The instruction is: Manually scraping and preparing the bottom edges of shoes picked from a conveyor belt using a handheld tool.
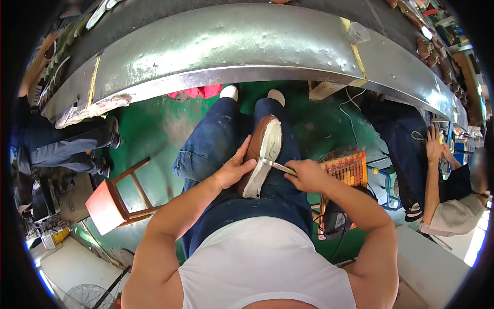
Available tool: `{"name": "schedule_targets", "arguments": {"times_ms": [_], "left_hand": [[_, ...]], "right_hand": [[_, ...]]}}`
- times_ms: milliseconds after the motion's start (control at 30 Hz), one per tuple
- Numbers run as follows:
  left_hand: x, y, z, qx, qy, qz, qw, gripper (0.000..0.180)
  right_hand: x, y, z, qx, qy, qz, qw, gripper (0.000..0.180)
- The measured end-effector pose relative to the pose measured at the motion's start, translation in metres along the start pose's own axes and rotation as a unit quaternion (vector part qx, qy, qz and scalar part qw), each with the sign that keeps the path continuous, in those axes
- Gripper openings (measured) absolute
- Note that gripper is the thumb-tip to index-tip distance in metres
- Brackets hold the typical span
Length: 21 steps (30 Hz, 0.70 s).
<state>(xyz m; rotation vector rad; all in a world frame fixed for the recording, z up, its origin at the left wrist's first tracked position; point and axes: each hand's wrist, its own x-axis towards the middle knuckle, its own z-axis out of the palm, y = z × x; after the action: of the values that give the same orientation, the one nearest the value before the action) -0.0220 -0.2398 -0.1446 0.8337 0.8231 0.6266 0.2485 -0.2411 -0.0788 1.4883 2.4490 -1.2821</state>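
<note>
A brown shoe upper (250,154) with a pale, whitish underside (272,141) lies tilted across my lap, its toe pointing away from me. My left hand (236,167) grips it from the left side, fingers and thumb closed round the brown part. In my right hand (307,175) is a metal tool that looks like pliers (278,166). Its tip touches the shoe's underside near the middle. The fingers of that hand are wrapped round the handle end, which hides part of it.
Ahead runs a metal-fronted bench (226,41) with a dark top; shoes (427,49) line its right end. A red-topped wooden stool (108,203) stands on the green floor at left. A person (453,201) sits at right; another person's legs (77,141) show at left.
</note>
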Motion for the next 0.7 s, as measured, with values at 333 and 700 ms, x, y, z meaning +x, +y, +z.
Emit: {"name": "schedule_targets", "arguments": {"times_ms": [333, 700], "left_hand": [[0.015, -0.016, -0.004, 0.178, 0.074, 0.018, 0.981, 0.094], [0.009, -0.013, 0.011, 0.403, 0.152, 0.127, 0.893, 0.076]], "right_hand": [[-0.004, -0.003, -0.016, -0.181, 0.156, -0.063, 0.969, 0.034], [0.020, 0.005, 0.024, 0.459, -0.050, 0.176, 0.869, 0.022]]}}
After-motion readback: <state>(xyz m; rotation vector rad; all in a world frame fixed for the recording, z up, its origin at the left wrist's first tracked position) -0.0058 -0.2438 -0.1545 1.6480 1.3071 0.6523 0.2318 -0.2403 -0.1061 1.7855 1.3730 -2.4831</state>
